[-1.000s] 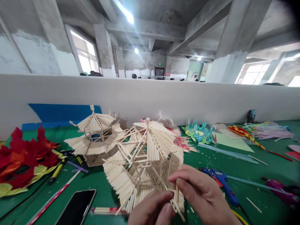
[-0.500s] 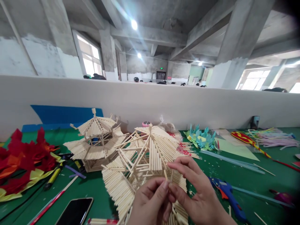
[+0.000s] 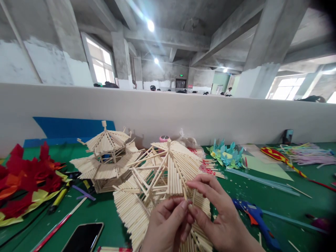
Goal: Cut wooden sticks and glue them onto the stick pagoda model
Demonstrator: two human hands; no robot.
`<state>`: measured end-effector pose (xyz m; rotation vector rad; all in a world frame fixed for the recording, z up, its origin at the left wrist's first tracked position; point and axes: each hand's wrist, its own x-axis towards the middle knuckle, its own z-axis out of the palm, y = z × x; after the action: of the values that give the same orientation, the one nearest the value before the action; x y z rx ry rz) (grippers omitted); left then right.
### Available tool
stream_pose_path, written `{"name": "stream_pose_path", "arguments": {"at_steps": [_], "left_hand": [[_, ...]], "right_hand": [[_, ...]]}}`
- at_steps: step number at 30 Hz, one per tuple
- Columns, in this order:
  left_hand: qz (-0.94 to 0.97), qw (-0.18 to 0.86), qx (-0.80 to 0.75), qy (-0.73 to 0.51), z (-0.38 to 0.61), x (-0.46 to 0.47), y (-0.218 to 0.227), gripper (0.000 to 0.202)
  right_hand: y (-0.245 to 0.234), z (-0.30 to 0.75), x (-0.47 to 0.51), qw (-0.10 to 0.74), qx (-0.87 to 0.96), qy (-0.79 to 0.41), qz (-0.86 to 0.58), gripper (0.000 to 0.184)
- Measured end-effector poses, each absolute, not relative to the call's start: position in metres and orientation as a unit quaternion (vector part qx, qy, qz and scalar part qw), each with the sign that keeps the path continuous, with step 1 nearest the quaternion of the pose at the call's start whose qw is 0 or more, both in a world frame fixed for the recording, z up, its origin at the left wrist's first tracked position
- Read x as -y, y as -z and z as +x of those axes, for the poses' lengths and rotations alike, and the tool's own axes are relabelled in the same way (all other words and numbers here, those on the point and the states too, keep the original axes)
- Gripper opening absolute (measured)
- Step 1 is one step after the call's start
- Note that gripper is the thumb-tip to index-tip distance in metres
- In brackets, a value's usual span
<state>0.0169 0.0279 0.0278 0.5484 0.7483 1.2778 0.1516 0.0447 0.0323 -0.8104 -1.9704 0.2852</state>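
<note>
**Desk:** Head view, what is the status of the hands?

**Operator:** I see the left hand (image 3: 168,227) and right hand (image 3: 222,224) meeting fingertip to fingertip. Both are pinched on the near roof edge of the stick pagoda (image 3: 157,178), which sits on the green table (image 3: 105,210) just beyond the knuckles.

**Desk:** Any risk?

**Operator:** In my judgement, too hard a pinch could snap or unseat the thin sticks. The glue gun (image 3: 253,217) lies right of the right hand, apart.
</note>
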Motion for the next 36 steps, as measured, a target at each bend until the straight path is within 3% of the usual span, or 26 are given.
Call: {"name": "stream_pose_path", "arguments": {"at_steps": [36], "left_hand": [[0.261, 0.678, -0.394, -0.563, 0.0114, -0.0313, -0.0331, 0.025]], "right_hand": [[-0.0285, 0.1509, -0.0499, 0.490, 0.798, -0.139, -0.322, 0.036]]}}
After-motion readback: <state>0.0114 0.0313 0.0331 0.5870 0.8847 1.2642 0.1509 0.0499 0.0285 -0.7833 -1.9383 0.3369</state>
